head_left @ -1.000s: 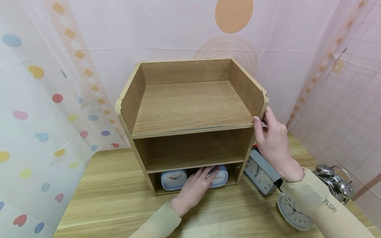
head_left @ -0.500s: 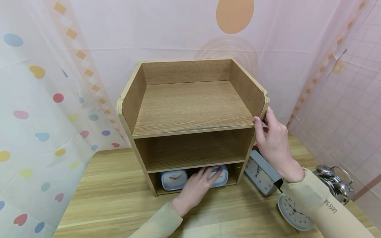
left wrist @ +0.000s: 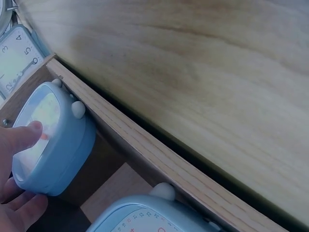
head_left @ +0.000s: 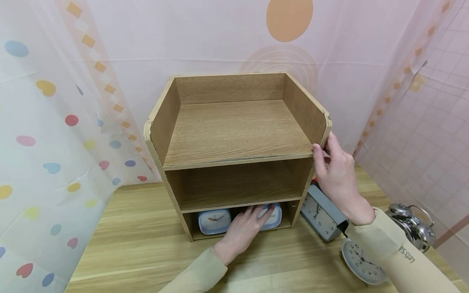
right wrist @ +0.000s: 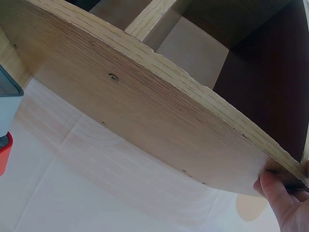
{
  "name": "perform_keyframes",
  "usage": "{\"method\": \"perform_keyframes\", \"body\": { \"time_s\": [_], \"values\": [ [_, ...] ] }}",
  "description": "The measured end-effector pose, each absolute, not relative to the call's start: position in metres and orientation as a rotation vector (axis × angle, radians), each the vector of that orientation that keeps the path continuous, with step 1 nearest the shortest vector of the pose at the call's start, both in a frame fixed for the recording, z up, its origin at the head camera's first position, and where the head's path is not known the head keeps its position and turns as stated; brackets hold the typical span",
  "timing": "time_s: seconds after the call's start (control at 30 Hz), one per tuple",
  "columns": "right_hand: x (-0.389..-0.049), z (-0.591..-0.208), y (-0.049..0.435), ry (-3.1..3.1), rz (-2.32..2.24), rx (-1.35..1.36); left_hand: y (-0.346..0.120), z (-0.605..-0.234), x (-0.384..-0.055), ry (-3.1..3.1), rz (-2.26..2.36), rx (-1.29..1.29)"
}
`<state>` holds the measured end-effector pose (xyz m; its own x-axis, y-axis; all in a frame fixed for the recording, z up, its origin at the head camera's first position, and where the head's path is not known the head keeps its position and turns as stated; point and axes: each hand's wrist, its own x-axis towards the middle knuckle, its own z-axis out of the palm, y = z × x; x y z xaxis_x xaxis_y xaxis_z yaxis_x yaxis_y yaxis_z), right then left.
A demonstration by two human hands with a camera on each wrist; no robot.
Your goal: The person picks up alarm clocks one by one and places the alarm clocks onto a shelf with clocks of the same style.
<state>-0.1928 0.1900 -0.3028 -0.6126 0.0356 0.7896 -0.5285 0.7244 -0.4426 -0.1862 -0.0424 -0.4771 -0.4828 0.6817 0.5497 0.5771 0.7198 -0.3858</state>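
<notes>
A wooden tabletop shelf (head_left: 234, 130) stands upright with two blue alarm clocks in its lowest compartment. My left hand (head_left: 239, 232) reaches in and holds the right-hand blue alarm clock (head_left: 275, 215). In the left wrist view its thumb (left wrist: 29, 135) lies on that clock's face (left wrist: 42, 108), with fingers at the clock's side. To its left sits the other blue alarm clock (head_left: 215, 222), apart from the hand. My right hand (head_left: 337, 175) grips the front edge of the shelf's right side panel, thumb in front; in the right wrist view, fingers (right wrist: 275, 191) press the panel's outer face.
Right of the shelf stands a grey-blue square clock (head_left: 322, 211), something red behind it. A round grey clock (head_left: 362, 260) is nearer, and a silver twin-bell alarm clock (head_left: 410, 226) lies by the right wall. Patterned curtains (head_left: 220, 36) enclose the wooden table (head_left: 128, 244).
My left hand has shifted slightly to the right over the right-hand alarm clock, its fingertips farther across it. My right hand keeps its place on the shelf.
</notes>
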Motion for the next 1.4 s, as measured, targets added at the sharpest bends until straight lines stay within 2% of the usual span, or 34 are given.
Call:
{"method": "perform_keyframes", "body": {
  "time_s": [1.4],
  "values": [
    [-0.1933, -0.3035, 0.1898, -2.085, 0.862, 0.377, -0.037, -0.4805, -0.1897, -2.207, 0.241, -0.927]
  ]
}}
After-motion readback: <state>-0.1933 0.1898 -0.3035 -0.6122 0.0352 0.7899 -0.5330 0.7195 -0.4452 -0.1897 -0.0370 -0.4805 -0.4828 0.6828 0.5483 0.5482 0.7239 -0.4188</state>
